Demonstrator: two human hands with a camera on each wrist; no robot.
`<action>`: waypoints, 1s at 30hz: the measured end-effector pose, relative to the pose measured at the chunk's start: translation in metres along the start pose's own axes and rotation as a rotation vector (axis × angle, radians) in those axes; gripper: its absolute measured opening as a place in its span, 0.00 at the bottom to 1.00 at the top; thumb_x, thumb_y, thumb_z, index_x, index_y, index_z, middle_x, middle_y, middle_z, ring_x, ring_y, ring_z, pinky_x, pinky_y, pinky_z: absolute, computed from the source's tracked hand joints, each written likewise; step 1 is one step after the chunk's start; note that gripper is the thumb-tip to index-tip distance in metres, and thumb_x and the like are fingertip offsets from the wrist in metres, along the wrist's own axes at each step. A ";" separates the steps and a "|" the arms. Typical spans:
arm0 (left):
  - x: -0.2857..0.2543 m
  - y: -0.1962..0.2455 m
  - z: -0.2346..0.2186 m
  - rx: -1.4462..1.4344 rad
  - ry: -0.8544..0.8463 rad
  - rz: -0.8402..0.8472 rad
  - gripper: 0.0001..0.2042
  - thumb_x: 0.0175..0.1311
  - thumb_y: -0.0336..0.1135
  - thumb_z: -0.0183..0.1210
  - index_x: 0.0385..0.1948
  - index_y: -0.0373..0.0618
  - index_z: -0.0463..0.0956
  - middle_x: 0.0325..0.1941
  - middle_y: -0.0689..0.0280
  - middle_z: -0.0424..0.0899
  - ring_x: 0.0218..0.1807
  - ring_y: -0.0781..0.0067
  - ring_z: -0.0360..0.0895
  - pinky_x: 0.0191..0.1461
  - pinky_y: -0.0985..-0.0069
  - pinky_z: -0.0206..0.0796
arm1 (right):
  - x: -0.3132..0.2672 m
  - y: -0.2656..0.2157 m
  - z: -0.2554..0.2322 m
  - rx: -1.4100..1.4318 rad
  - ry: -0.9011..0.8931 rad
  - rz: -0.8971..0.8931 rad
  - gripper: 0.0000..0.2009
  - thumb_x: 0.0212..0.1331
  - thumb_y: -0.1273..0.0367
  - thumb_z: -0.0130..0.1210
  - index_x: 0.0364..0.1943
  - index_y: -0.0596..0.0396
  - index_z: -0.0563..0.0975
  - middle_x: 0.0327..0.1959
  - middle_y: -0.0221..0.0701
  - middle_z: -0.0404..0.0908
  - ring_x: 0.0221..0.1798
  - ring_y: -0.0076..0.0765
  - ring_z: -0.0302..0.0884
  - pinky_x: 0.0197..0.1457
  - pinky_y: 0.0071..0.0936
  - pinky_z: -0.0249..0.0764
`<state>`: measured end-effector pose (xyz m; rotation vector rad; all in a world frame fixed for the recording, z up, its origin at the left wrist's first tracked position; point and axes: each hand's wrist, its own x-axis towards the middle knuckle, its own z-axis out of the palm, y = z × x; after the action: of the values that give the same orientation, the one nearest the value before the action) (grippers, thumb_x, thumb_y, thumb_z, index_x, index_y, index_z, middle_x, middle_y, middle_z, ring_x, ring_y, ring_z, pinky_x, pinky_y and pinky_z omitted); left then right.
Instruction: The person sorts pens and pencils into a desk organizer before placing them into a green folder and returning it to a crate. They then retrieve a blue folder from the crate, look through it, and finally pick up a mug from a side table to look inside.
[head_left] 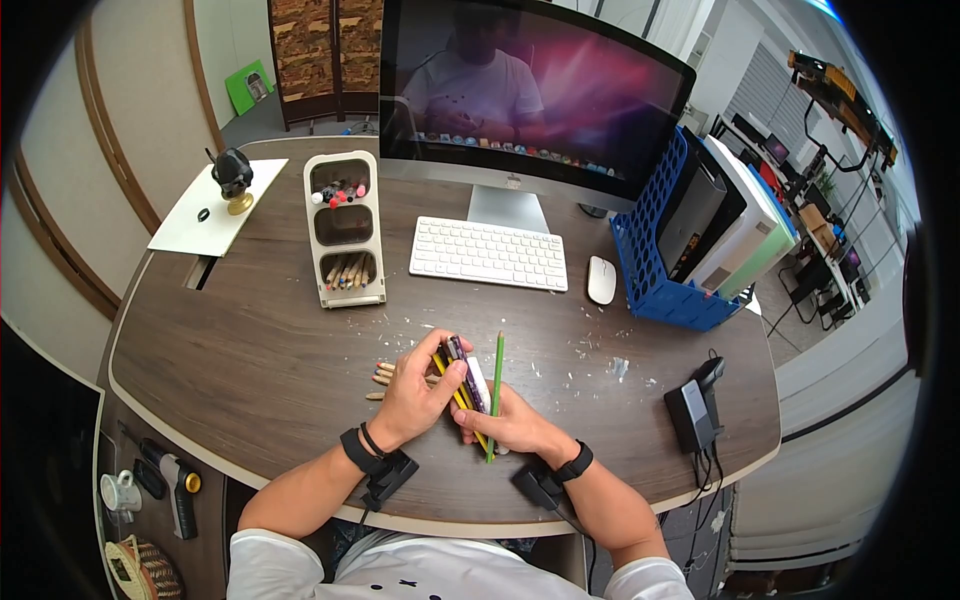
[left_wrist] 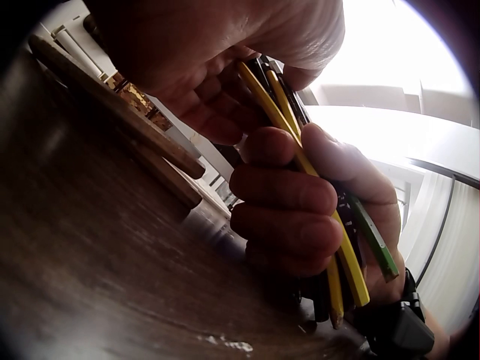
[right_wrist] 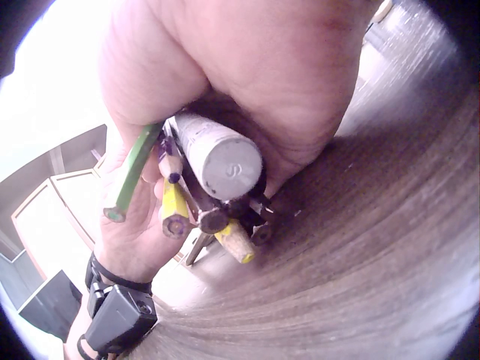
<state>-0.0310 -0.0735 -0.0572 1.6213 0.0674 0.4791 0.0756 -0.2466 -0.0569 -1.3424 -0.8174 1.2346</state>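
In the head view my right hand [head_left: 512, 424] grips a bundle of pencils over the front of the desk. A green pencil [head_left: 498, 375], yellow pencils [left_wrist: 349, 259], dark pencils [right_wrist: 213, 220] and a thick white marker-like stick [right_wrist: 226, 161] make up the bundle. The green one leans apart from the others. My left hand [head_left: 408, 392] holds the bundle's upper end between thumb and fingers. Some of the pencil ends in the right wrist view are sharpened, others flat. Beside the left hand, several wooden pencils [head_left: 384, 378] lie on the desk, partly covered by it.
White scraps [head_left: 620, 368] are scattered over the desk [head_left: 230, 340]. Behind the hands stand a pen organizer [head_left: 346, 230] with pens and pencils, a keyboard [head_left: 488, 254], a mouse [head_left: 601, 280] and a monitor [head_left: 530, 90]. A blue file rack [head_left: 650, 290] and black adapter [head_left: 690, 415] sit right.
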 end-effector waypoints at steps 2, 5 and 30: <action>0.000 -0.002 0.000 0.003 -0.005 -0.003 0.12 0.80 0.35 0.58 0.55 0.38 0.75 0.50 0.68 0.80 0.50 0.82 0.76 0.58 0.77 0.72 | 0.000 0.000 0.000 0.001 0.004 0.000 0.07 0.76 0.67 0.61 0.43 0.55 0.76 0.33 0.24 0.78 0.34 0.21 0.79 0.39 0.24 0.77; 0.001 -0.003 0.003 0.000 0.003 0.003 0.12 0.80 0.35 0.58 0.56 0.38 0.74 0.51 0.68 0.80 0.50 0.82 0.76 0.58 0.77 0.73 | 0.000 0.000 0.001 -0.001 0.009 -0.005 0.07 0.76 0.67 0.61 0.43 0.55 0.76 0.33 0.24 0.78 0.34 0.21 0.79 0.39 0.24 0.77; 0.002 -0.009 0.006 -0.024 0.077 0.075 0.09 0.78 0.33 0.58 0.51 0.38 0.77 0.38 0.68 0.82 0.39 0.83 0.78 0.44 0.78 0.74 | 0.001 0.004 0.000 0.004 0.003 -0.015 0.08 0.74 0.67 0.62 0.44 0.56 0.76 0.33 0.25 0.79 0.33 0.22 0.79 0.39 0.25 0.78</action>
<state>-0.0248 -0.0777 -0.0656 1.5856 0.0583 0.5985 0.0754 -0.2463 -0.0608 -1.3323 -0.8210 1.2217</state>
